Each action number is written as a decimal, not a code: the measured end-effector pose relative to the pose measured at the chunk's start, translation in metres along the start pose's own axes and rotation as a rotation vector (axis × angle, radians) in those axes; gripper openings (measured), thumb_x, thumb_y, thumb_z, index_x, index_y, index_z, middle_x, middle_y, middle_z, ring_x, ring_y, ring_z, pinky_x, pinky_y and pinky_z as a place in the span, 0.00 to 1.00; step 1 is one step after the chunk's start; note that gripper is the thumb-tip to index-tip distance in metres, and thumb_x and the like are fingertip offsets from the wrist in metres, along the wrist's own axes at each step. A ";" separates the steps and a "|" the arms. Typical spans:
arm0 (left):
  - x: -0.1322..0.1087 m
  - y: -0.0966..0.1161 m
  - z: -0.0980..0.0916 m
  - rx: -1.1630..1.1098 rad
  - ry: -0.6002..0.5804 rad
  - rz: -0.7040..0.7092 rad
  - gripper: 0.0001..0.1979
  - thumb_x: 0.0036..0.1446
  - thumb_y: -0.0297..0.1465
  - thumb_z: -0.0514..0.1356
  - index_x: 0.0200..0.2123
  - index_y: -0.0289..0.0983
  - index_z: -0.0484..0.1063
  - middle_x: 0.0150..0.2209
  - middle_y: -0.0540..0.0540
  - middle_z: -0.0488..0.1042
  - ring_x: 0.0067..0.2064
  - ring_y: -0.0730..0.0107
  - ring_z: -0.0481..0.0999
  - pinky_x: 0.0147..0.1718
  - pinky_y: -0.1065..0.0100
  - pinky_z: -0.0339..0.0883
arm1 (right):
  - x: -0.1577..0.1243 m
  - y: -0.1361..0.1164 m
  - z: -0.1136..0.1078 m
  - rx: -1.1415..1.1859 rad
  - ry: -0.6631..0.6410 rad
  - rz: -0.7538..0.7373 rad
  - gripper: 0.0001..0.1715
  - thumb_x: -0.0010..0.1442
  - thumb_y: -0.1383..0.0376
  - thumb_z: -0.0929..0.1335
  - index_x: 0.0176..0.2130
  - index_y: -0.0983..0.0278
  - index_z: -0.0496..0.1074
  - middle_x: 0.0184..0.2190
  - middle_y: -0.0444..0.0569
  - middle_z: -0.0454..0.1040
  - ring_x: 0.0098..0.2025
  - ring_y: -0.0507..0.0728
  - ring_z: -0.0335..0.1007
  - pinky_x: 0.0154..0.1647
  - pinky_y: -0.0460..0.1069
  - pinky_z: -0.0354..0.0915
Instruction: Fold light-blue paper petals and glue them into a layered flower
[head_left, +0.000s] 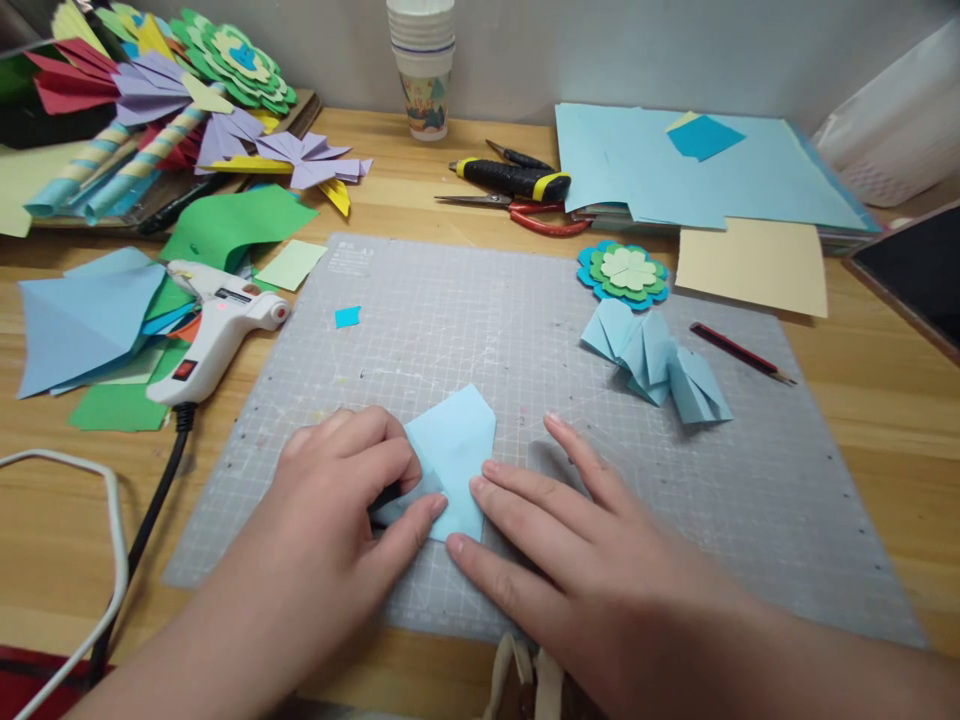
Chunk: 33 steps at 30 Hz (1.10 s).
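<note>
A small folded light-blue paper (459, 445) lies on the grey cutting mat (480, 330) near its front edge. My left hand (337, 510) rests on the paper's left part, fingers curled and pinching a fold with thumb and forefinger. My right hand (577, 550) lies flat beside it, fingers stretched out, with the fingertips pressing the paper's right and lower edge. Several finished pleated light-blue pieces (656, 360) lie on the mat to the right.
A white glue gun (217, 335) with a black cord lies at the mat's left edge among coloured sheets. Scissors (525, 210), a black-yellow cutter (514, 178), a paper flower (622, 272), a pencil (742, 353), paper cups (422, 65) and blue paper stacks (705, 170) lie behind.
</note>
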<state>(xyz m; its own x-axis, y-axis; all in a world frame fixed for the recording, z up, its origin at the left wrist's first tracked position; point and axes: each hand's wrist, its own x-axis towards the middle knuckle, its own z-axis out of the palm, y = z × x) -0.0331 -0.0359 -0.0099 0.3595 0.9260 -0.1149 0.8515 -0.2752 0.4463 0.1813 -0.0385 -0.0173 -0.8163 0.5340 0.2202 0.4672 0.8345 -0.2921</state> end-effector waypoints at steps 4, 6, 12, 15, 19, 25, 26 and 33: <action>-0.003 -0.001 0.001 0.002 0.059 -0.023 0.04 0.57 0.33 0.57 0.35 0.40 0.63 0.35 0.49 0.67 0.38 0.61 0.67 0.37 0.58 0.57 | 0.001 -0.001 0.000 -0.013 -0.019 -0.005 0.17 0.61 0.69 0.60 0.45 0.64 0.75 0.44 0.56 0.77 0.53 0.63 0.69 0.64 0.70 0.47; -0.006 0.000 0.003 0.013 0.098 -0.033 0.07 0.57 0.32 0.57 0.39 0.41 0.61 0.38 0.48 0.67 0.40 0.60 0.67 0.39 0.57 0.58 | 0.002 -0.002 -0.001 -0.019 -0.029 -0.007 0.18 0.61 0.69 0.60 0.45 0.64 0.75 0.44 0.56 0.77 0.53 0.63 0.69 0.64 0.70 0.48; -0.015 0.006 0.014 0.128 0.173 -0.033 0.16 0.58 0.36 0.57 0.46 0.38 0.58 0.43 0.42 0.65 0.46 0.51 0.66 0.44 0.49 0.57 | 0.001 -0.002 -0.001 -0.046 -0.035 -0.018 0.18 0.62 0.69 0.60 0.47 0.65 0.74 0.43 0.57 0.78 0.53 0.64 0.69 0.62 0.70 0.51; -0.023 0.006 0.018 0.201 0.221 -0.038 0.17 0.59 0.35 0.55 0.49 0.37 0.56 0.46 0.38 0.64 0.48 0.48 0.64 0.46 0.46 0.57 | 0.000 -0.002 0.000 -0.051 -0.034 -0.020 0.18 0.62 0.68 0.61 0.48 0.65 0.74 0.44 0.57 0.77 0.54 0.64 0.68 0.63 0.71 0.49; -0.032 -0.001 0.017 0.252 0.275 -0.097 0.14 0.60 0.34 0.52 0.49 0.37 0.56 0.46 0.36 0.63 0.50 0.45 0.63 0.48 0.43 0.56 | -0.001 -0.003 0.000 -0.036 -0.032 -0.031 0.17 0.62 0.68 0.61 0.47 0.66 0.74 0.45 0.59 0.77 0.54 0.65 0.68 0.62 0.72 0.50; -0.037 -0.007 0.015 0.244 0.285 -0.129 0.12 0.60 0.33 0.51 0.47 0.40 0.59 0.46 0.37 0.64 0.50 0.45 0.64 0.46 0.43 0.56 | 0.000 -0.003 -0.004 -0.052 0.006 -0.054 0.14 0.60 0.71 0.61 0.40 0.67 0.75 0.45 0.62 0.76 0.52 0.65 0.69 0.62 0.72 0.49; -0.038 -0.007 0.015 0.249 0.293 -0.092 0.12 0.60 0.31 0.52 0.48 0.41 0.60 0.47 0.37 0.64 0.50 0.46 0.64 0.46 0.44 0.55 | 0.001 -0.004 -0.006 -0.047 -0.014 -0.052 0.14 0.60 0.70 0.62 0.41 0.67 0.75 0.44 0.62 0.76 0.52 0.65 0.69 0.62 0.72 0.49; -0.050 -0.010 0.013 0.289 0.181 0.283 0.22 0.60 0.22 0.50 0.53 0.49 0.67 0.50 0.49 0.74 0.53 0.57 0.66 0.51 0.53 0.52 | -0.001 -0.003 -0.011 0.000 -0.101 -0.039 0.12 0.57 0.70 0.63 0.38 0.68 0.75 0.45 0.63 0.75 0.55 0.67 0.66 0.64 0.72 0.43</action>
<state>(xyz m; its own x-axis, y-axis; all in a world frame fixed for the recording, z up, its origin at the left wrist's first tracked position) -0.0546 -0.0826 -0.0199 0.5433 0.8270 0.1445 0.8101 -0.5616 0.1682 0.1844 -0.0398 -0.0059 -0.8637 0.4852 0.1366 0.4348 0.8542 -0.2851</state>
